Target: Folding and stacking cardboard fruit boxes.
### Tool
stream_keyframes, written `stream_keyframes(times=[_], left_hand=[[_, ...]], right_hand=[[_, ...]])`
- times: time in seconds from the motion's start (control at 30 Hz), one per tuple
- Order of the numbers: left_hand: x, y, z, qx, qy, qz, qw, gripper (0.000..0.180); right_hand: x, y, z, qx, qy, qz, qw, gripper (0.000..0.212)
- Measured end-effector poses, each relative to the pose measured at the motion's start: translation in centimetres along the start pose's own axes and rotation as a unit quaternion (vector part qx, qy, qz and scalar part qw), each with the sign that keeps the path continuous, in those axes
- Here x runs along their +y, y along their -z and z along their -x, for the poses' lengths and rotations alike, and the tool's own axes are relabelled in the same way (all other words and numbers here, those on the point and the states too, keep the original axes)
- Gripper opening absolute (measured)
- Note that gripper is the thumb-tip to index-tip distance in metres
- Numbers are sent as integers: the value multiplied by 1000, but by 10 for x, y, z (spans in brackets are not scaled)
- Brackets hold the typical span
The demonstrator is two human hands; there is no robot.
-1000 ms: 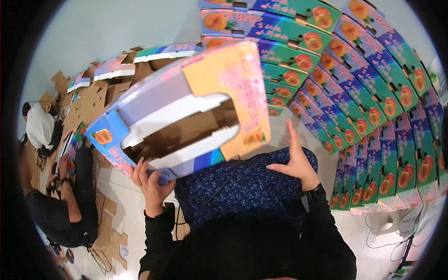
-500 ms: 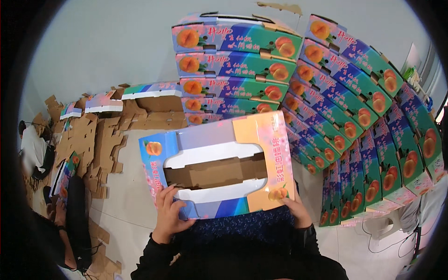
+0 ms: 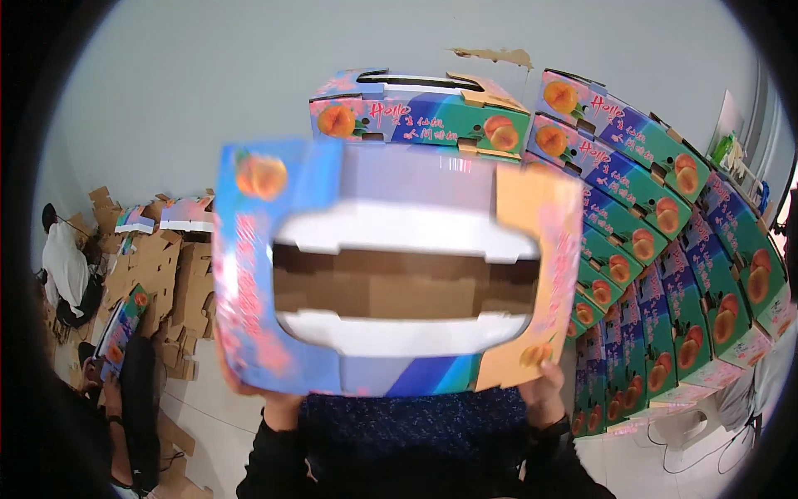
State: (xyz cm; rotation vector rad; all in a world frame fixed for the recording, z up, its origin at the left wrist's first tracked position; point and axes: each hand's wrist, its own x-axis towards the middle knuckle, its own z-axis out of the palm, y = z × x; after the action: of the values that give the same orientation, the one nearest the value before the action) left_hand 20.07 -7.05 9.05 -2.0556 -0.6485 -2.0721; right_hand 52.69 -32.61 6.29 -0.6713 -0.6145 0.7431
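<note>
In front of me I hold a printed cardboard fruit box (image 3: 407, 173), blue and lavender at the left and peach-orange at the right, with peaches and pink blossoms on it. The wide opening in its top has white inner flaps and shows the bare brown inside. My right hand (image 3: 544, 384) grips the near right corner, its thumb on the top face. My left hand (image 3: 270, 401) is closed around the near left corner, mostly hidden behind the box. Beyond it, a matching box (image 3: 416, 119) tops a stack partly covered by the held one.
Leaning stacks of similar boxes (image 3: 619, 137) curve along my right, above a white stool (image 3: 686, 422). At the left lie flat brown cardboard pieces (image 3: 150, 270). Another person's hand (image 3: 112, 391) holds a printed carton (image 3: 123, 331) there. A pale wall (image 3: 249, 75) stands behind.
The box has come up and closer, now covering more of the stack behind. My left hand has shifted from its near edge to the left corner. The view has tilted up slightly.
</note>
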Motion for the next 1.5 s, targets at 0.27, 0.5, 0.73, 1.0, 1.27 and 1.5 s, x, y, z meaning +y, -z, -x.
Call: stream_keyframes(times=[0.27,0.5,0.73,1.0,1.27,1.5], left_hand=[[-1,-114,-176,205,42,235,949,130],[-29,-230,-288,159,107,409,892,99],[-123,-291,-250,-71,193,308,929,82],[-117,-293,-228,-104,186,306,928,77],[-102,-273,-194,-89,117,176,973,82],[-95,-173,8,-271,324,286,860,55]], right_hand=[[-141,-140,-181,-60,299,250,919,61],[-200,-200,-329,74,481,393,780,65],[-134,-118,-418,-45,352,534,767,73],[-118,-102,-435,-12,379,545,748,81],[-84,-87,-384,54,396,586,705,76],[23,-7,-195,-27,201,583,787,63]])
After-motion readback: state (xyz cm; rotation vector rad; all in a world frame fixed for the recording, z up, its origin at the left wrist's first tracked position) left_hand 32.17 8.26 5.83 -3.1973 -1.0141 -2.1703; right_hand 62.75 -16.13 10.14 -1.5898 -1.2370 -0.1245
